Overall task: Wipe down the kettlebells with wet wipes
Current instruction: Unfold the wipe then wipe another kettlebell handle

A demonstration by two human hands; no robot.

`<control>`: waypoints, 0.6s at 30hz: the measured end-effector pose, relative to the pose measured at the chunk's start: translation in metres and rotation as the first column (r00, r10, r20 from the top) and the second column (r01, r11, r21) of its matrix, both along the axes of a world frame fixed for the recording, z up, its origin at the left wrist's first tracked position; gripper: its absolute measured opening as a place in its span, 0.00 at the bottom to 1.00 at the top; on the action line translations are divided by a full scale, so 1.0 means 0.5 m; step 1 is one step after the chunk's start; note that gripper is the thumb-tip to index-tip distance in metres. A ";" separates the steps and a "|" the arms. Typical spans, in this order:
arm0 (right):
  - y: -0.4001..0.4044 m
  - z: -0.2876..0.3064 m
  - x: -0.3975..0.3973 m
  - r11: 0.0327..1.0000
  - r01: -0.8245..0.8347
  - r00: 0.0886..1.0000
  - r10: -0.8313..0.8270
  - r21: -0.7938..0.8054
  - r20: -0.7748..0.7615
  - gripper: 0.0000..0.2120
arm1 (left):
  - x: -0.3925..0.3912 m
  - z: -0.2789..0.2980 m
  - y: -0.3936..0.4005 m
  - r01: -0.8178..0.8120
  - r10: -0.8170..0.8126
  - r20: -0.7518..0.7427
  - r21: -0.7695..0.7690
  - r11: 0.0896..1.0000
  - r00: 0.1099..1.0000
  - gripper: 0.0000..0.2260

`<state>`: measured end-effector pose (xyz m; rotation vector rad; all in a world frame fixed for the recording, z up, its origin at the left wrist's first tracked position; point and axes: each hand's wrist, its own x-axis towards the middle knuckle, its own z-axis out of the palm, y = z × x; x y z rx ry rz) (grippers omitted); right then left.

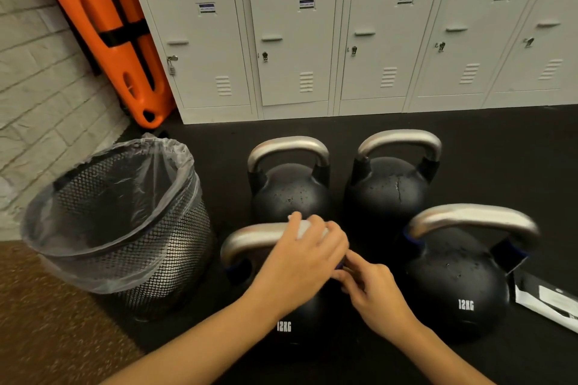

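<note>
Four kettlebells are sitting on the black floor (500,141). On the near-left kettlebell (300,319), marked 12KG and surely heavy, the left hand (300,259) is gripping a soft wipe (308,228) around its smooth handle; the right hand (372,294) is pinching beside it.

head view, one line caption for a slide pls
Both hands wipe the near-left kettlebell's handle beside a lined mesh bin.

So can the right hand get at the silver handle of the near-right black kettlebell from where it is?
Probably yes. The right hand sits just left of that near-right black kettlebell, and its silver handle stands exposed on top with nothing covering it or between them.
</note>
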<state>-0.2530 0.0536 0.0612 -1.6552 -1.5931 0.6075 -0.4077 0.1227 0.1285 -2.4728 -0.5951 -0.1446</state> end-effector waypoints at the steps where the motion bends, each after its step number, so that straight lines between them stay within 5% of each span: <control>1: -0.001 0.001 -0.001 1.000 0.002 1.000 -0.002 -0.007 0.006 0.11 | 0.010 0.008 -0.004 0.014 -0.014 -0.056 0.005 1.000 0.998 0.16; 6: -0.002 0.012 0.002 0.999 -0.030 0.998 0.031 -0.026 0.050 0.13 | 0.028 0.003 -0.011 -0.003 0.002 -0.120 -0.009 1.000 0.993 0.16; 11: 0.002 0.012 0.007 0.998 -0.058 0.997 0.057 0.007 0.048 0.12 | -0.004 -0.016 0.000 -0.049 0.050 0.057 -0.021 0.999 0.997 0.27; 18: 0.001 0.006 0.014 0.997 -0.066 0.997 0.065 0.029 0.043 0.12 | -0.047 -0.034 0.003 -0.134 0.184 0.350 -0.161 0.978 0.918 0.25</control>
